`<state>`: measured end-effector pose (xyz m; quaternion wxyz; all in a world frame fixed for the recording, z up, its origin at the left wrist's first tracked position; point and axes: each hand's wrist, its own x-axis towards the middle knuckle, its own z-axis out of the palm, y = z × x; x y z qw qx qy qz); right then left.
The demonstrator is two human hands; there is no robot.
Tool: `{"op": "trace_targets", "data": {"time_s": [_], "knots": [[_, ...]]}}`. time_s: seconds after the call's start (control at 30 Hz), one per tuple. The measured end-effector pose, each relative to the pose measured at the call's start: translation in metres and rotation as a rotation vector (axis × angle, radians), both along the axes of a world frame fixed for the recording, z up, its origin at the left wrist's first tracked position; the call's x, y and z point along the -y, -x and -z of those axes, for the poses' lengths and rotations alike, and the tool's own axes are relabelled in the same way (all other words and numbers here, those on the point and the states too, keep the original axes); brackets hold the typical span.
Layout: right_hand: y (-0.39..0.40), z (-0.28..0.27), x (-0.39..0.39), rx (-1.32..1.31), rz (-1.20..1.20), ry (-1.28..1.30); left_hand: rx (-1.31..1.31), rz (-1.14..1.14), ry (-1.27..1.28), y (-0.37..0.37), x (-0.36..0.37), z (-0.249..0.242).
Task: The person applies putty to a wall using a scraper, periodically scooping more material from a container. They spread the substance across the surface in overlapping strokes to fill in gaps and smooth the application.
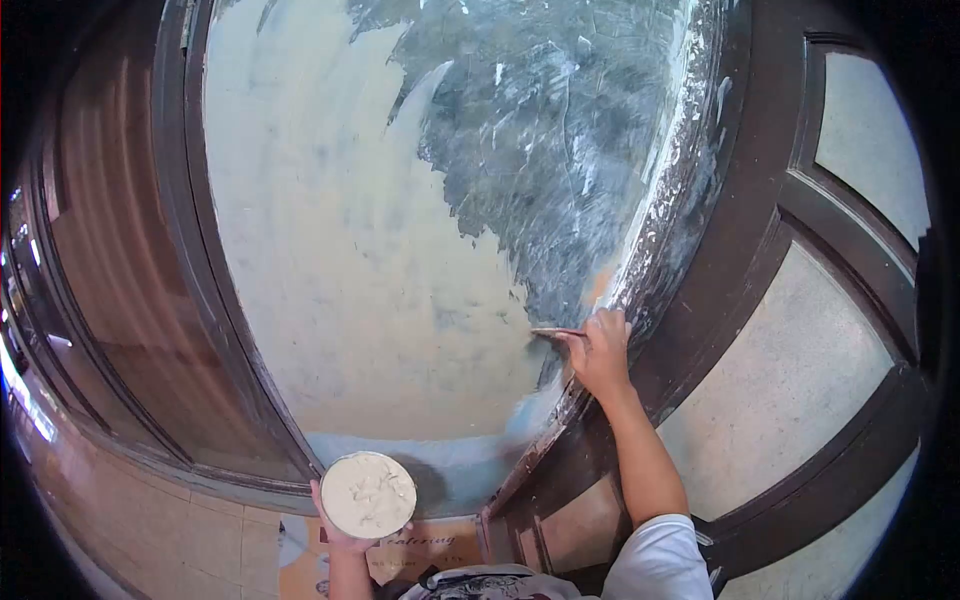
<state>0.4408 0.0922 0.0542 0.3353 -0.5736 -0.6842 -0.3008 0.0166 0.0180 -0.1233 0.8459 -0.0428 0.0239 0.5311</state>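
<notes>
My right hand (602, 355) is closed around a putty knife (556, 331), seen almost edge-on. Its blade meets the wall panel where the smooth cream coat (350, 260) borders the rough grey-green surface (530, 150). Low on the left, my left hand (343, 537) supports a round tub (414, 487) from the side and below. Pale, thick putty (368, 497) fills the tub, its top ridged and uneven. Much of the left hand is hidden under the tub.
A brown door with pale panels (790, 370) stands close on the right, beside a paint-smeared frame edge (670, 160). Dark framed glass (120, 250) borders the wall on the left. Printed cardboard (430, 555) lies on the tiled floor (190, 535) below.
</notes>
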Motion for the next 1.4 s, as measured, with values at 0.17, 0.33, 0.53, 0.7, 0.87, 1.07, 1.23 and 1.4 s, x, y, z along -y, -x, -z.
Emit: {"op": "trace_targets", "data": {"time_s": [0.17, 0.33, 0.53, 0.7, 0.87, 1.07, 1.23, 1.4], "knots": [[0.005, 0.079, -0.004, 0.228, -0.001, 0.249, -0.079, 0.0, -0.173, 0.014, -0.009, 0.037], [0.014, -0.016, -0.01, 0.111, -0.052, -0.018, -0.115, -0.09, -0.017, 0.001, -0.012, 0.015], [0.009, 0.013, 0.006, 0.127, -0.026, 0.093, -0.101, 0.027, -0.177, 0.006, -0.015, 0.028], [0.014, 0.035, -0.014, 0.202, -0.057, 0.097, -0.163, -0.006, -0.185, 0.001, -0.011, 0.022], [0.019, -0.07, 0.005, 0.062, 0.019, -0.262, -0.163, 0.004, -0.162, 0.002, -0.011, 0.023], [0.01, 0.059, -0.006, 0.216, -0.039, 0.194, -0.067, 0.016, -0.121, -0.001, -0.006, 0.023], [0.022, -0.035, -0.007, 0.071, -0.015, -0.064, -0.13, 0.053, -0.172, -0.001, -0.009, 0.023], [0.019, -0.027, 0.001, 0.023, -0.059, -0.054, -0.16, 0.019, -0.122, -0.004, -0.008, 0.026]]}}
